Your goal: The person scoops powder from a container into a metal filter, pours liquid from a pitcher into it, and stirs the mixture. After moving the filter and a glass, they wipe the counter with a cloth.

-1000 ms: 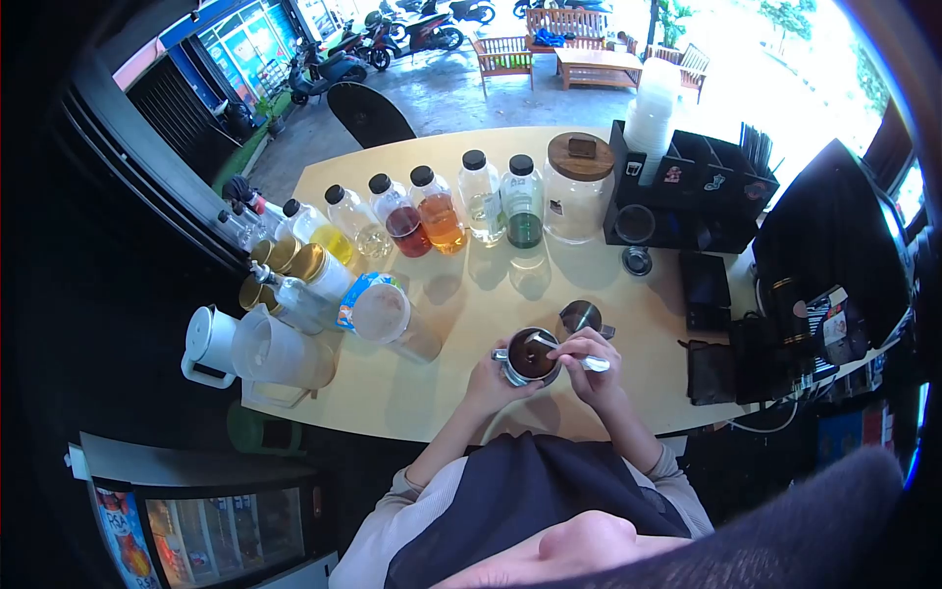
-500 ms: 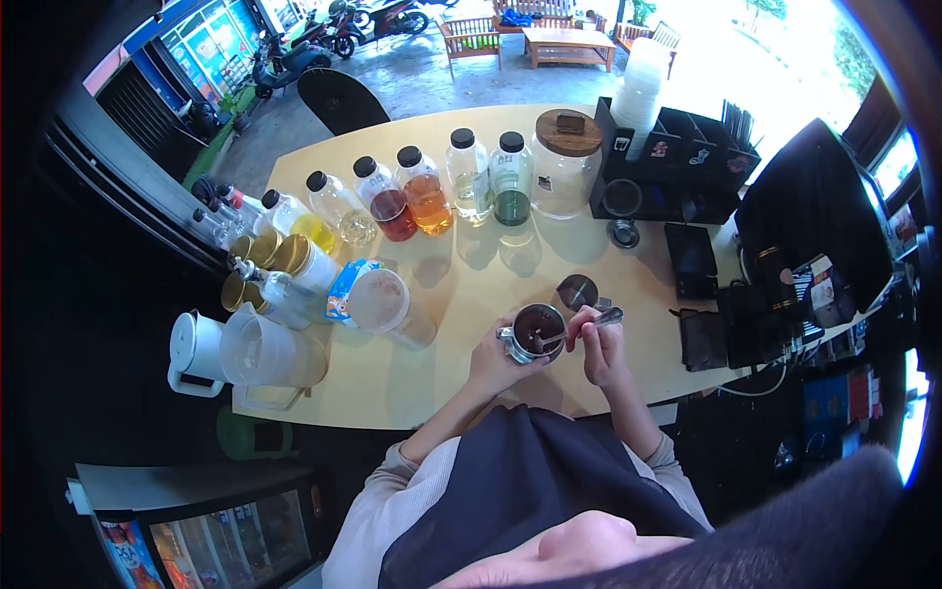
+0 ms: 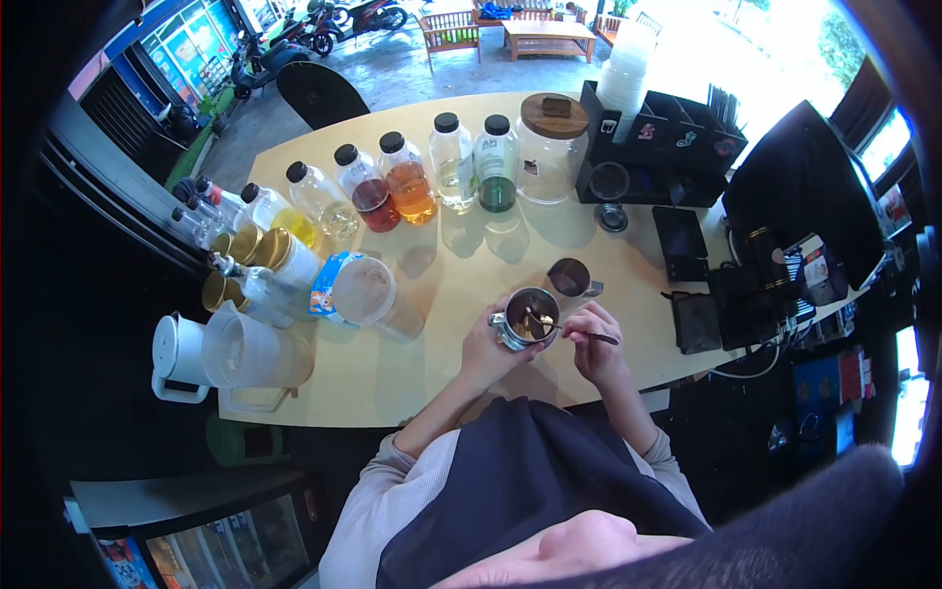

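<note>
My left hand [image 3: 483,351] is wrapped round a shiny metal mug [image 3: 500,330] near the front of the table, its fingers closed on the side. Dark brown contents with bright reflections show inside the mug. My right hand [image 3: 597,355] pinches the dark handle of a spoon [image 3: 606,340] just right of the mug. The spoon's other end dips into the mug, and its tip is hard to make out there. Just behind, a second metal mug [image 3: 569,278] stands with its handle toward the right.
A lidded tub of powder [image 3: 378,294] and a clear pitcher [image 3: 257,348] stand to the left. Several black-capped bottles [image 3: 407,187] line the back beside a wood-lidded jar [image 3: 551,157]. At the right are a black organizer [image 3: 667,147], a monitor [image 3: 814,206] and a black box [image 3: 695,324].
The spoon has turned in the mug: its handle pointed up and right and now slants down and right. My right hand has rolled with it. The whole view has shifted slightly.
</note>
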A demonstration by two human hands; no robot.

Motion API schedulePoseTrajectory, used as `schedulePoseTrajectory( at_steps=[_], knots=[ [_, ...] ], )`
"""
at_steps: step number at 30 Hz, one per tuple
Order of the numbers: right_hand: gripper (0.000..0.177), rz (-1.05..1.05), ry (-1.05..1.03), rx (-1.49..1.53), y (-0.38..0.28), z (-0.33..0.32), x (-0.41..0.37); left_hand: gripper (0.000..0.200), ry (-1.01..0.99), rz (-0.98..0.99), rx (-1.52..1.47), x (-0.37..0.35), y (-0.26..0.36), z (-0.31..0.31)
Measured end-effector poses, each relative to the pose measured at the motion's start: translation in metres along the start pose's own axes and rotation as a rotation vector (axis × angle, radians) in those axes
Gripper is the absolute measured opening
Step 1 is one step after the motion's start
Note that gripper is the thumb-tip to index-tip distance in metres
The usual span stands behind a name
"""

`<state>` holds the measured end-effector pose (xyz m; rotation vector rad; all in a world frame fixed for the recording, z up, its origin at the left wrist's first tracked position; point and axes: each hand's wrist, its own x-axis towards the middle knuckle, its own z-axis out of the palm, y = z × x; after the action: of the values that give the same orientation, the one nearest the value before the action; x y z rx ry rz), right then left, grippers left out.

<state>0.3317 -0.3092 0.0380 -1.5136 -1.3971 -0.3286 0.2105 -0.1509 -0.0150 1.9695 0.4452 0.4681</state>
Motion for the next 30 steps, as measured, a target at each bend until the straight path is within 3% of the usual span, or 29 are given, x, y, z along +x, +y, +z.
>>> schedulePoseTrajectory(
  at_steps=[12, 19, 21, 28, 30],
  knots=[
    [0.007, -0.027, 0.042, 0.024, 0.000, 0.000, -0.006, 0.072, 0.058, 0.060, 0.028, 0.001, -0.009, 0.006],
    [0.004, -0.004, 0.034, 0.022, 0.003, 0.002, -0.016, 0.079, 0.019, 0.074, 0.019, 0.002, -0.008, 0.004],
    [0.005, 0.003, 0.042, 0.023, 0.001, 0.000, -0.016, 0.068, 0.048, 0.079, 0.014, 0.000, -0.004, 0.003],
    [0.019, 0.118, 0.169, 0.114, -0.003, -0.011, -0.010, 0.069, 0.031, 0.079, 0.020, 0.001, -0.007, 0.004],
    [0.020, 0.141, 0.331, 0.177, -0.001, -0.007, -0.010, 0.070, 0.045, 0.092, 0.045, 0.001, -0.010, 0.005]
  ],
)
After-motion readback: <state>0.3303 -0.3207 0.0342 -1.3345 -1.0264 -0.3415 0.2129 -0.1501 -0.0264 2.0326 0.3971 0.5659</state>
